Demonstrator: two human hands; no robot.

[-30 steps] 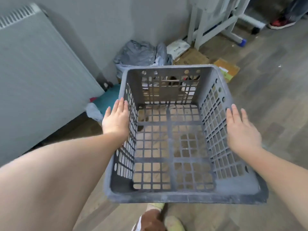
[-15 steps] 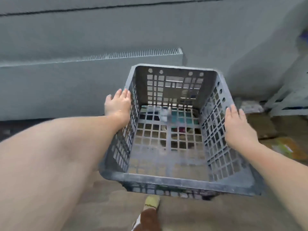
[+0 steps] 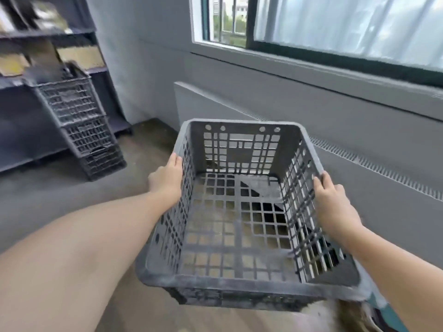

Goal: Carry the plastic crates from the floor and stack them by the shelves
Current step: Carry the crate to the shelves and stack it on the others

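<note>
I hold an empty grey lattice crate (image 3: 239,279) in the air in front of me. My left hand (image 3: 165,180) presses flat against the outside of its left wall, fingers pointing forward. My right hand (image 3: 333,202) presses flat against the outside of its right wall, fingertips near the rim. A stack of dark crates (image 3: 79,125) stands on the floor at the left, against the dark shelves (image 3: 21,92).
A long grey radiator (image 3: 359,164) runs along the wall to the right, under a window (image 3: 335,25). Bare floor (image 3: 60,188) lies between me and the stack. Cardboard boxes (image 3: 79,57) sit on the shelves.
The view has swung left and up with the crate still between both hands: the floor clutter is gone from view, and the shelves, the crate stack and the window have come in.
</note>
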